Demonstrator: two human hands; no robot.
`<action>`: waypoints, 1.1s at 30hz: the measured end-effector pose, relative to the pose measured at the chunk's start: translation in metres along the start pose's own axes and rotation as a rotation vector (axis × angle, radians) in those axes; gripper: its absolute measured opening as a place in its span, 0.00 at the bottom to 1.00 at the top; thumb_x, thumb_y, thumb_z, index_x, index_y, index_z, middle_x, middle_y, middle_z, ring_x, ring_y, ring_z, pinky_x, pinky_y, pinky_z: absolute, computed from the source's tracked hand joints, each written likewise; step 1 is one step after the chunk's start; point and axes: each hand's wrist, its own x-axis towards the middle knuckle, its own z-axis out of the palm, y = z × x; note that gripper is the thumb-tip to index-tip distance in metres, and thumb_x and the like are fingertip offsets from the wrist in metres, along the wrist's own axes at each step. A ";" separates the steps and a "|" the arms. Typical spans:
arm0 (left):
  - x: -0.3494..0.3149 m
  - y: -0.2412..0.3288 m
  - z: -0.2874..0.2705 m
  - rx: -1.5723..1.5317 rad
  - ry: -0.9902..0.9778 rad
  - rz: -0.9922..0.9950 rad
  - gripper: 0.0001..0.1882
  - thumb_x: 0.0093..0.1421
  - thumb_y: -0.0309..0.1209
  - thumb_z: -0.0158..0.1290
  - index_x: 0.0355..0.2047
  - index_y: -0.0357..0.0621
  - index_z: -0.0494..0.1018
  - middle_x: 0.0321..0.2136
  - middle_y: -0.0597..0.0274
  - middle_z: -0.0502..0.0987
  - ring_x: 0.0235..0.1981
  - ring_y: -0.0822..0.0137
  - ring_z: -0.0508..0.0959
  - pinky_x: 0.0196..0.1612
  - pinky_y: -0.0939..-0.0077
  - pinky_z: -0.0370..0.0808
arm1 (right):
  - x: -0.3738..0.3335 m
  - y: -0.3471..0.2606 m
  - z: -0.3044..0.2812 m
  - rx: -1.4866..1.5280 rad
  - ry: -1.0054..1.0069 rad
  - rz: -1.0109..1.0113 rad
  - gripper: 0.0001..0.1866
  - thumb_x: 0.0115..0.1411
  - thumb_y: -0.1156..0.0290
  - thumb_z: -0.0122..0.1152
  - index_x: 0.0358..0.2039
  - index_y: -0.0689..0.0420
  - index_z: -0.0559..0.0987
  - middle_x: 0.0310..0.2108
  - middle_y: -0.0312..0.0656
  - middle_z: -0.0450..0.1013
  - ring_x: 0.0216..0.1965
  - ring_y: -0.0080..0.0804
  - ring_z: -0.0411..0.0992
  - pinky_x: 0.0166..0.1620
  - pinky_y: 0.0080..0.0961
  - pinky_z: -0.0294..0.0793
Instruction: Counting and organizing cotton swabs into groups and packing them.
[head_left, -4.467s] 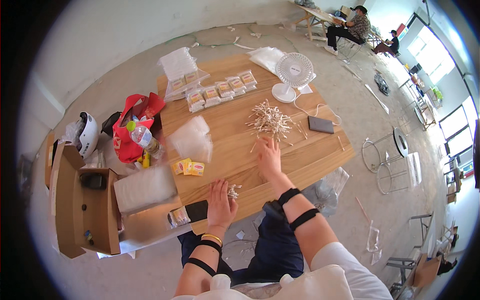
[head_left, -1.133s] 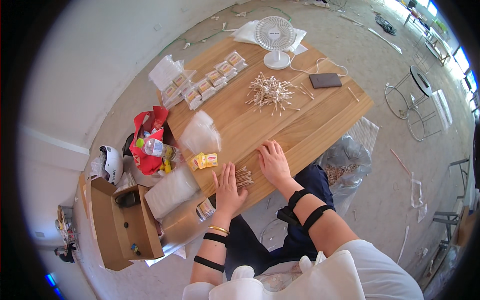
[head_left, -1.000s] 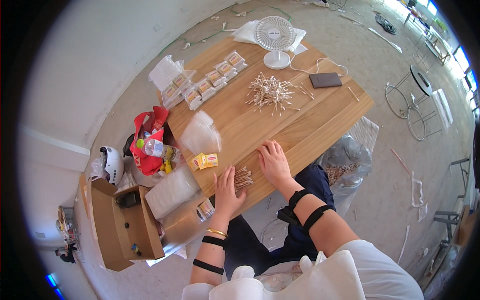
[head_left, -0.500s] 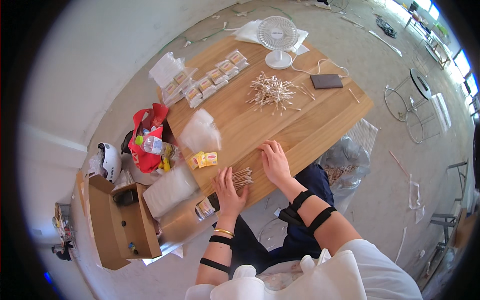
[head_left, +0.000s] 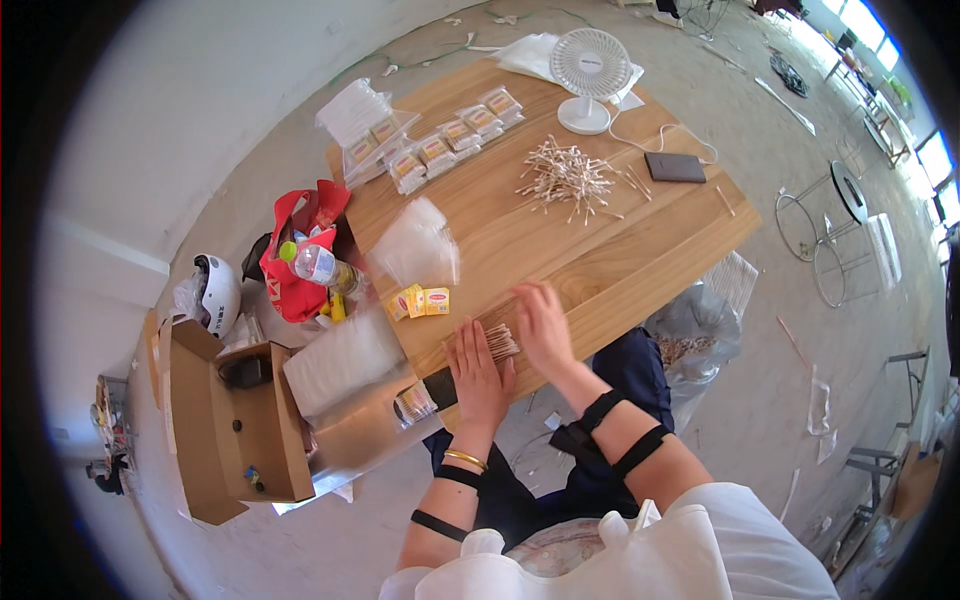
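Now that the blurred right hand (head_left: 544,330), its grip impossible to tell, sits closer to the small bundle of pale, thin-stemmed cotton swabs (head_left: 502,342) on the light-brown wooden counter (head_left: 510,272), the left hand (head_left: 478,374) rests wide, thumb apart, against it, leaving it flanked both sides.

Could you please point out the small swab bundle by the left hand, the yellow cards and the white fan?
Small swab bundle (head_left: 501,343): head view, on the middle of its sticks.
Yellow cards (head_left: 415,300): head view, on the middle card.
White fan (head_left: 590,68): head view, on its round grille.
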 end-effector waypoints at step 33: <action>0.010 0.013 -0.005 0.168 -0.117 0.053 0.53 0.65 0.57 0.50 0.71 0.24 0.44 0.73 0.34 0.45 0.76 0.43 0.43 0.75 0.45 0.37 | 0.008 0.018 -0.023 -0.493 0.058 -0.143 0.15 0.65 0.69 0.55 0.50 0.60 0.76 0.54 0.49 0.68 0.65 0.47 0.62 0.71 0.44 0.57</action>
